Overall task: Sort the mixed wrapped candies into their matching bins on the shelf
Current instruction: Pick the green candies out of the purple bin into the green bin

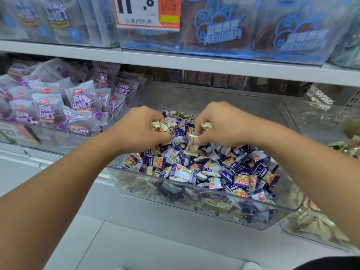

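A clear plastic bin (194, 197) on the shelf holds a heap of mixed wrapped candies (214, 168), mostly purple-and-white with some cream-coloured ones. Both my hands are down in the bin over the far part of the heap. My left hand (136, 129) grips a bunch of cream-wrapped candies (161, 127) in its curled fingers. My right hand (222, 123) holds a cream candy (206, 125) in its fingers and pinches another cream candy (191, 145) that stands up from the pile.
A bin of purple-labelled snack packs (58, 110) stands to the left. A clear bin (321, 117) lies to the right, with cream and green candies (346, 147) at the right edge. Above, a shelf (175, 61) carries blue packaged goods and a price tag (148, 12).
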Tool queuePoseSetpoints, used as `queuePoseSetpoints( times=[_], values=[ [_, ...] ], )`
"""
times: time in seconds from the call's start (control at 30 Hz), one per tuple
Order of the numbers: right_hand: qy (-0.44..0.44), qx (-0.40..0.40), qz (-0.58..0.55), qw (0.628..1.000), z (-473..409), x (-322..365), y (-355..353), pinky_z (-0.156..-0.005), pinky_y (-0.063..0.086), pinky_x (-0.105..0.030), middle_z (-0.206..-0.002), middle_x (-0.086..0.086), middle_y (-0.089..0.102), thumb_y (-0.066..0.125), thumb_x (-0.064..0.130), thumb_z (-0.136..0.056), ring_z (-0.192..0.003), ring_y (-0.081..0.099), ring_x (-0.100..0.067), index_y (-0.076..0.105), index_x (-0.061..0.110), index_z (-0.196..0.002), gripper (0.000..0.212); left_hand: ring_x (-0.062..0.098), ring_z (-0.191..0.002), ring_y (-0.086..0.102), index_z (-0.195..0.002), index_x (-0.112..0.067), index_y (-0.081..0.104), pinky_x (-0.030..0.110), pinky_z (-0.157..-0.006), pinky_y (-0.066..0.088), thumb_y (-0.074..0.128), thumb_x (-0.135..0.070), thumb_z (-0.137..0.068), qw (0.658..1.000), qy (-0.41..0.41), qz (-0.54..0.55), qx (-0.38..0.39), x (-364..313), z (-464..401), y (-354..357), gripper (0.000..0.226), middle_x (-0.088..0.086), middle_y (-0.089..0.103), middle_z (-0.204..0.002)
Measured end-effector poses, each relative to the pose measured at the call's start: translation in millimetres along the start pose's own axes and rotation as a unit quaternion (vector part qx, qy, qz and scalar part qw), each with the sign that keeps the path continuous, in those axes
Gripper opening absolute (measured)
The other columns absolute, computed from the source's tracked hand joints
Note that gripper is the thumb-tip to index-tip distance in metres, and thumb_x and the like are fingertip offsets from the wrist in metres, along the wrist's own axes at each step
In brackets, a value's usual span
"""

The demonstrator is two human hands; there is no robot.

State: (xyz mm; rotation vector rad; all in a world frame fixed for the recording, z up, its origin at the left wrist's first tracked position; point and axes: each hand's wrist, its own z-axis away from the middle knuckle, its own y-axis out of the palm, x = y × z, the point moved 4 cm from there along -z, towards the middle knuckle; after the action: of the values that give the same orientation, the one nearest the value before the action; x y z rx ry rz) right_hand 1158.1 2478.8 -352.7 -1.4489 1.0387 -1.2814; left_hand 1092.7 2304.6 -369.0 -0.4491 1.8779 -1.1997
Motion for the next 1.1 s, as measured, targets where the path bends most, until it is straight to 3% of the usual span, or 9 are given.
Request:
queuePoseSetpoints(
  times=[0.17, 0.27, 0.37, 0.47, 0.57, 0.7, 0.8, 0.93, 1.1],
  values=[
    [0.001, -0.149, -0.055, 0.987, 53.2, -15.2, -45.5, -0.055, 0.034, -0.011, -0.057, 0.021, 0.058, 0.078, 0.036, -0.081, -0.058, 0.053, 0.008, 0.074, 0.025, -0.076, 0.014, 0.010, -0.045, 0.043, -0.074, -0.018, 0.069, 0.021, -0.045, 0.033, 0.080, -0.035, -0.079, 0.988, 0.012, 0.155, 0.023, -25.2, -0.5, 2.9, 0.021, -0.004, 0.057, -0.055],
    [0.028, -0.133, -0.187, 0.973, 94.8, -31.2, -67.2, -0.051, 0.036, -0.009, -0.059, 0.015, 0.060, 0.079, 0.028, -0.082, -0.052, 0.050, 0.002, 0.075, 0.018, -0.078, 0.012, 0.014, -0.045, 0.035, -0.081, -0.013, 0.070, 0.020, -0.043, 0.025, 0.078, -0.032, -0.081, 0.955, 0.005, 0.293, 0.049, -55.2, -3.3, 10.1, 0.020, -0.004, 0.049, -0.050],
    [0.144, -0.123, -0.310, 0.932, 137.1, -70.9, -68.2, -0.042, 0.029, -0.015, -0.058, 0.005, 0.052, 0.074, 0.030, -0.085, -0.047, 0.038, -0.006, 0.071, 0.009, -0.086, 0.022, 0.017, -0.052, 0.038, -0.088, -0.016, 0.070, 0.021, -0.045, 0.026, 0.075, -0.037, -0.082, 0.939, 0.044, 0.334, 0.075, -102.9, -3.9, 23.7, 0.022, 0.006, 0.058, -0.063],
    [0.262, -0.111, -0.416, 0.864, 171.5, -114.4, -57.6, -0.046, 0.022, -0.020, -0.068, -0.004, 0.050, 0.073, 0.035, -0.084, -0.053, 0.035, -0.013, 0.063, 0.008, -0.093, 0.029, 0.012, -0.046, 0.038, -0.090, -0.015, 0.070, 0.018, -0.041, 0.028, 0.073, -0.031, -0.086, 0.929, 0.108, 0.337, 0.110, -158.5, -0.7, 41.8, 0.017, -0.002, 0.058, -0.059],
    [0.339, -0.116, -0.515, 0.778, 201.6, -149.9, -49.4, -0.034, 0.018, -0.013, -0.071, -0.004, 0.051, 0.065, 0.024, -0.091, -0.046, 0.036, -0.007, 0.060, 0.012, -0.093, 0.013, 0.010, -0.043, 0.039, -0.089, -0.017, 0.071, 0.017, -0.042, 0.030, 0.073, -0.029, -0.087, 0.930, 0.167, 0.306, 0.115, -207.4, -1.4, 61.5, 0.013, -0.012, 0.052, -0.051],
    [0.414, -0.111, -0.616, 0.660, 232.4, -175.6, -35.8, -0.029, 0.032, -0.014, -0.075, -0.005, 0.062, 0.061, 0.020, -0.094, -0.054, 0.051, -0.012, 0.062, 0.015, -0.098, 0.006, 0.001, -0.044, 0.045, -0.089, -0.027, 0.068, 0.019, -0.046, 0.034, 0.076, -0.037, -0.084, 0.943, 0.228, 0.225, 0.091, -255.6, -8.5, 86.4, 0.013, -0.012, 0.059, -0.060],
    [0.450, -0.138, -0.634, 0.614, 245.7, -182.3, -32.3, -0.036, 0.048, -0.019, -0.081, -0.010, 0.072, 0.063, 0.019, -0.095, -0.069, 0.068, -0.024, 0.065, 0.014, -0.098, 0.006, -0.006, -0.060, 0.055, -0.094, -0.029, 0.068, 0.019, -0.055, 0.037, 0.074, -0.043, -0.083, 0.951, 0.246, 0.164, 0.088, -280.3, -15.6, 106.9, 0.018, -0.012, 0.067, -0.083],
    [0.437, -0.171, -0.654, 0.593, 254.2, -190.7, -30.8, -0.060, 0.063, -0.039, -0.081, -0.016, 0.074, 0.060, 0.012, -0.097, -0.090, 0.072, -0.034, 0.065, 0.007, -0.099, 0.008, 0.010, -0.114, 0.055, -0.115, -0.029, 0.064, 0.024, -0.088, 0.041, 0.077, -0.042, -0.081, 0.957, 0.224, 0.143, 0.114, -293.8, -25.2, 129.1, 0.039, -0.006, 0.061, -0.124],
    [0.397, -0.180, -0.642, 0.631, 260.7, -210.4, -25.9, -0.078, 0.061, -0.046, -0.108, -0.011, 0.070, 0.061, 0.016, -0.096, -0.090, 0.070, -0.025, 0.064, 0.008, -0.113, 0.019, 0.012, -0.117, 0.055, -0.128, -0.032, 0.054, 0.036, -0.101, 0.047, 0.080, -0.036, -0.080, 0.941, 0.226, 0.181, 0.176, -297.9, -27.3, 145.1, 0.055, -0.007, 0.057, -0.126]
  ],
)
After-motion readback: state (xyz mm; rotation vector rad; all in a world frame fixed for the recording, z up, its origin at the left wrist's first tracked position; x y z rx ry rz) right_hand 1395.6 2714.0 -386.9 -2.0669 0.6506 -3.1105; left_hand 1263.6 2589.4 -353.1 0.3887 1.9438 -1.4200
